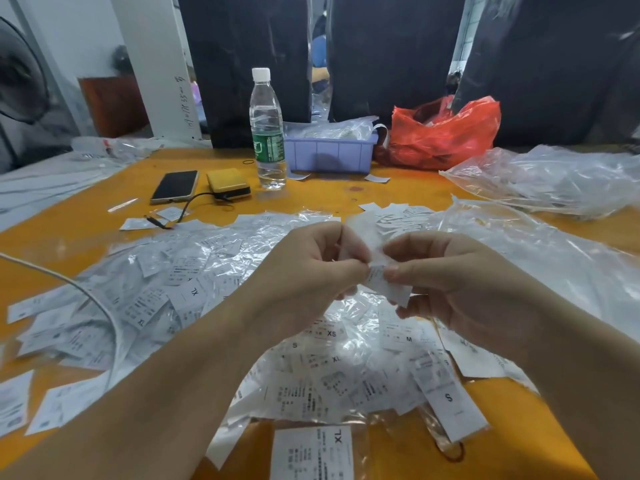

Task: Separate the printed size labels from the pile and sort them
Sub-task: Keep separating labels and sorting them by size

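Step in hand is separation: the left hand (311, 271) and right hand (446, 289) meet above the pile (311, 368), each pinching between thumb and fingertips the same small white label (384, 282), other fingers curled; whether it is one label or two stuck together cannot be told, the piece being blurred; the pile lies on clear plastic sheeting (519, 258) on the orange table (329, 195), with S, XS, M and XL visible; next move, in my judgement, calls for reading the size and laying it with its like; the lilac tray (329, 155) holds bagged white items; the red bag (446, 133) has unclear contents.
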`<state>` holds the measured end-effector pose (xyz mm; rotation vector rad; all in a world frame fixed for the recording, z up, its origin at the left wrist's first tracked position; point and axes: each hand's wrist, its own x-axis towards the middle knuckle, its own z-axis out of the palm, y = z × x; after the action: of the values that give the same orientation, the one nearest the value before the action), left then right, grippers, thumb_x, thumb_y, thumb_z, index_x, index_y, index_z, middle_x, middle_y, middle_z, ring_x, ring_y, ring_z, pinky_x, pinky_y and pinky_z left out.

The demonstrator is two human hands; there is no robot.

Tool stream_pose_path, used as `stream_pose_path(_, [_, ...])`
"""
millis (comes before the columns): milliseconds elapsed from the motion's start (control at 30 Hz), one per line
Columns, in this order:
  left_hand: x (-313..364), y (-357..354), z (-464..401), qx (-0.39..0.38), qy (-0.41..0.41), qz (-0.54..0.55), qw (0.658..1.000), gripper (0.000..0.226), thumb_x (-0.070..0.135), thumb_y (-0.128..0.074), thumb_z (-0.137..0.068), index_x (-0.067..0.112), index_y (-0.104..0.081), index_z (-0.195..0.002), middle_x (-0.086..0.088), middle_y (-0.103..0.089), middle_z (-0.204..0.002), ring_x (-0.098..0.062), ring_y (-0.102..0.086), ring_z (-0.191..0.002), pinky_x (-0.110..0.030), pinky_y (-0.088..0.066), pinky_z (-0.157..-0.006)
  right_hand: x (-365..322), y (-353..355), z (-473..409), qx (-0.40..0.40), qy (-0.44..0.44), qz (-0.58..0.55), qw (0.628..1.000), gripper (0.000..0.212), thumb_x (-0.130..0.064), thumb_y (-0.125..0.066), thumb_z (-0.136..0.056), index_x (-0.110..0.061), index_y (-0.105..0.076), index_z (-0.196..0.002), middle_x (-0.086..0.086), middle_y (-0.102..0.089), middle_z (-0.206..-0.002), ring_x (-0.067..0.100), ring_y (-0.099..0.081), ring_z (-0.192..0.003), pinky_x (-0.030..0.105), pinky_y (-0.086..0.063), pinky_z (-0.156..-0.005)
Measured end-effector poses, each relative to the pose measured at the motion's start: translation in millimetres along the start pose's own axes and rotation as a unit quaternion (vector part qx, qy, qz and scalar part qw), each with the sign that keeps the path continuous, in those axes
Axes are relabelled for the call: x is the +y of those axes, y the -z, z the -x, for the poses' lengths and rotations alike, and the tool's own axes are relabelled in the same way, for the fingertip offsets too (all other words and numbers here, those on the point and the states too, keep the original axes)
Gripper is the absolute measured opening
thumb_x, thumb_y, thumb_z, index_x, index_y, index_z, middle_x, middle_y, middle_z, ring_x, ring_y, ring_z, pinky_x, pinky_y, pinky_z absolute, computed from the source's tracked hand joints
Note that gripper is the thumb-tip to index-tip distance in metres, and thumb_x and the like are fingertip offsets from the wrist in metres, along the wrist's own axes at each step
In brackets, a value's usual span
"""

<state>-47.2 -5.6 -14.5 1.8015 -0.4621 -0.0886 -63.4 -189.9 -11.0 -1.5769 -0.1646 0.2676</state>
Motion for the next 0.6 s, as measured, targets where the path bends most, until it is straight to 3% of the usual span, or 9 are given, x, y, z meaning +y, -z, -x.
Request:
stream_pose_path(100, [-1.0, -1.5, -0.5, 0.007, 0.002, -0.008, 1.0, 0.012, -0.001, -0.063, -0.085, 0.009, -0.068, -0.08, -0.011, -0.064, -0.071, -0.012, -0.06, -0.062, -0.026, -0.053, -0.063, 0.7, 0.6, 0.0, -0.017, 0.0, 0.025, 1.0, 0.02, 0.0, -0.068, -0.077, -0.006, -0.069, -0.095, 0.008, -0.066, -0.079, 0.016, -0.06, -0.063, 0.027, -0.051, -0.055])
stream_pose_path(167, [-2.3, -0.3, -1.5, 0.033, -0.001, -0.008, 0.999, 0.016, 0.003, -0.062, -0.086, 0.013, -0.068, -0.076, -0.009, -0.069, -0.075, -0.013, -0.063, -0.067, -0.028, -0.056, -0.065, 2.4, 0.2, -0.6, -0.01, -0.003, 0.032, 0.999, 0.029, 0.008, -0.066, -0.078, -0.009, -0.063, -0.102, 0.006, -0.063, -0.074, 0.015, -0.058, -0.059, 0.027, -0.051, -0.054])
stream_pose_path(233, [-2.6, 2.3, -2.6, 0.062, -0.002, 0.01, 0.998, 0.015, 0.006, -0.062, -0.088, 0.013, -0.067, -0.076, 0.0, -0.07, -0.073, -0.013, -0.065, -0.07, -0.027, -0.057, -0.064, 2.9, -1.6, -1.2, 0.009, 0.009, 0.045, 0.999, 0.029, 0.015, -0.057, -0.083, -0.011, -0.061, -0.093, 0.007, -0.059, -0.07, 0.015, -0.055, -0.055, 0.028, -0.051, -0.053])
stream_pose_path(333, [-1.1, 5.9, -3.9, 0.086, 0.001, 0.036, 0.996, 0.007, 0.01, -0.065, -0.088, 0.009, -0.067, -0.081, -0.004, -0.07, -0.078, -0.013, -0.067, -0.07, -0.025, -0.057, -0.064, 2.6, -3.9, -2.0, 0.028, 0.036, 0.09, 0.995, 0.038, 0.018, -0.049, -0.083, -0.011, -0.069, -0.07, 0.013, -0.06, -0.077, 0.017, -0.054, -0.059, 0.03, -0.051, -0.056])
stream_pose_path(400, [-0.4, 6.2, -3.8, 0.085, 0.004, 0.061, 0.994, 0.007, 0.007, -0.065, -0.088, 0.01, -0.066, -0.082, -0.006, -0.072, -0.079, -0.014, -0.066, -0.068, -0.027, -0.056, -0.062, 3.1, -4.4, -1.9, 0.036, 0.042, 0.127, 0.99, 0.035, 0.014, -0.053, -0.082, -0.012, -0.074, -0.071, 0.012, -0.067, -0.086, 0.018, -0.057, -0.062, 0.031, -0.054, -0.061])
stream_pose_path(500, [-1.1, 3.1, -2.8, 0.077, -0.002, 0.077, 0.994, 0.009, 0.005, -0.065, -0.088, 0.012, -0.064, -0.085, -0.002, -0.072, -0.074, -0.013, -0.065, -0.065, -0.028, -0.056, -0.062, 6.4, -4.6, -1.8, 0.026, 0.047, 0.164, 0.985, 0.02, 0.001, -0.07, -0.079, -0.016, -0.076, -0.089, 0.007, -0.07, -0.092, 0.021, -0.063, -0.069, 0.033, -0.056, -0.069])
stream_pose_path(600, [-2.4, 1.2, -1.7, 0.077, -0.018, 0.062, 0.995, 0.012, 0.008, -0.069, -0.086, 0.016, -0.065, -0.093, -0.002, -0.073, -0.076, -0.013, -0.067, -0.067, -0.026, -0.057, -0.063, 6.6, -7.0, -1.1, 0.023, 0.061, 0.155, 0.986, 0.025, -0.02, -0.08, -0.071, -0.016, -0.074, -0.095, 0.006, -0.071, -0.089, 0.015, -0.065, -0.072, 0.029, -0.056, -0.066])
